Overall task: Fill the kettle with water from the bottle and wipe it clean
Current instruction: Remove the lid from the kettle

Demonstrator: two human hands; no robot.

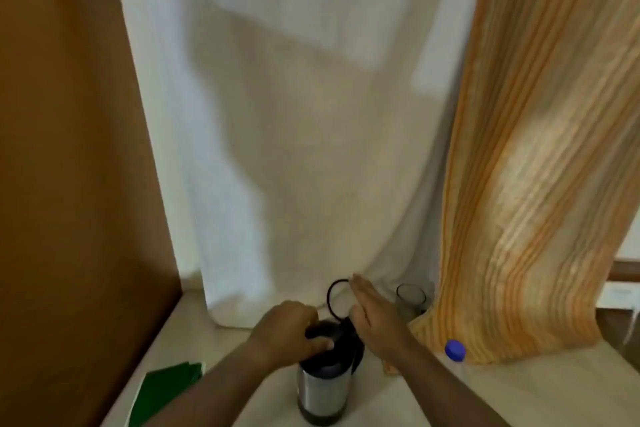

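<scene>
A steel kettle (323,392) with a black lid and base stands on the pale counter near the bottom middle. My left hand (289,331) rests on top of it, fingers curled over the black lid. My right hand (375,314) is held flat and open just right of the kettle's top, holding nothing, close to the black handle. A black cord loop (331,291) rises behind the kettle. The bottle shows only by its blue cap (455,350) at the right, against the striped curtain; its body is hard to make out.
An empty glass (410,298) stands behind my right hand. A green folded item (166,392) lies at the left on the counter (519,392). A white curtain hangs behind, an orange striped curtain (536,184) at the right, a brown panel (69,184) at the left.
</scene>
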